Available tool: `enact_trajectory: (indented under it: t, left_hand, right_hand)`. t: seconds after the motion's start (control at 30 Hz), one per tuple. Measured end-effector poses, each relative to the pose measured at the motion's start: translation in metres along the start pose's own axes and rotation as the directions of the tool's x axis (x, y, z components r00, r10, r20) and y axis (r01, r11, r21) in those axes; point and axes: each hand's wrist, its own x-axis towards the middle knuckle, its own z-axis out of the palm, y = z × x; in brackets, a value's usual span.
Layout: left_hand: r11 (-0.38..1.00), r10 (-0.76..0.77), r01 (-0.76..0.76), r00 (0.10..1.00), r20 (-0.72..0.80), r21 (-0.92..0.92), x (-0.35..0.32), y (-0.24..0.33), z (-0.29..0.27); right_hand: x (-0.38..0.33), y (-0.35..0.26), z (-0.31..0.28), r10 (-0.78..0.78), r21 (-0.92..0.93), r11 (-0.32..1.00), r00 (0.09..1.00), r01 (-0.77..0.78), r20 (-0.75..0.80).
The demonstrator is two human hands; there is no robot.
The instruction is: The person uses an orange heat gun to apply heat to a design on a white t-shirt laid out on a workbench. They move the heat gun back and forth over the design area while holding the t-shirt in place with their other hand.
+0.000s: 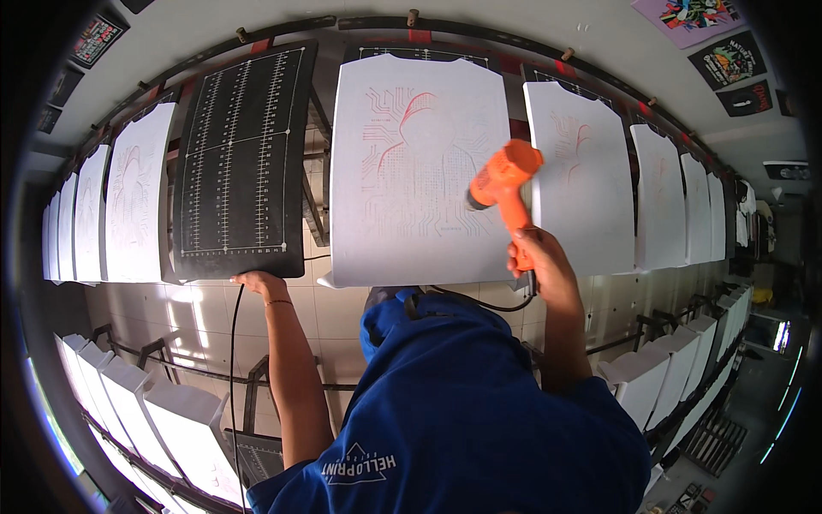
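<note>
In my right hand (546, 259) is an orange heat gun (512, 176), gripped by its handle. Its dark nozzle points left, over the white T-shirt (360, 253) in front of me. That shirt is stretched over a board and carries a faint red and grey print of a hooded figure with circuit lines. My left hand (255, 281) holds the near edge of a bare black board (244, 163) marked with white rulers; part of its fingers is hidden at the edge. The heat gun's black cord (479, 301) leaves the handle and curves left past my body.
More white shirts on boards stand in the row to the left (141, 188) and right (582, 180). A second row of covered boards (184, 420) lies behind me on metal rails. A black cord (233, 377) hangs beside my left forearm. Tiled floor (330, 317) shows between the rows.
</note>
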Motion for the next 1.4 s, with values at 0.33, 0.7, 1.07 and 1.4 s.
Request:
enact_trajectory:
  t: [0.33,0.7,1.07,1.4]
  left_hand:
    - [0.999,0.047,-0.047,0.999,0.024,0.02,-0.002,-0.001,0.002]
    - [0.999,0.046,-0.046,0.998,0.036,0.001,0.012,-0.008,-0.003]
    - [0.991,0.06,-0.06,0.998,0.001,0.116,-0.011,0.0,0.005]
    - [0.996,0.009,-0.005,0.999,-0.035,0.089,-0.008,0.001,0.004]
  right_hand:
    - [-0.004,0.002,0.02,0.022,0.008,1.0,0.994,-0.023,0.105]
    - [-0.004,0.006,0.042,0.028,-0.004,1.0,0.974,-0.028,0.226]
    - [-0.025,0.009,-0.016,0.007,0.043,0.999,0.999,-0.004,-0.053]
    - [-0.029,0.004,-0.005,0.058,-0.021,0.998,0.998,-0.058,0.001]
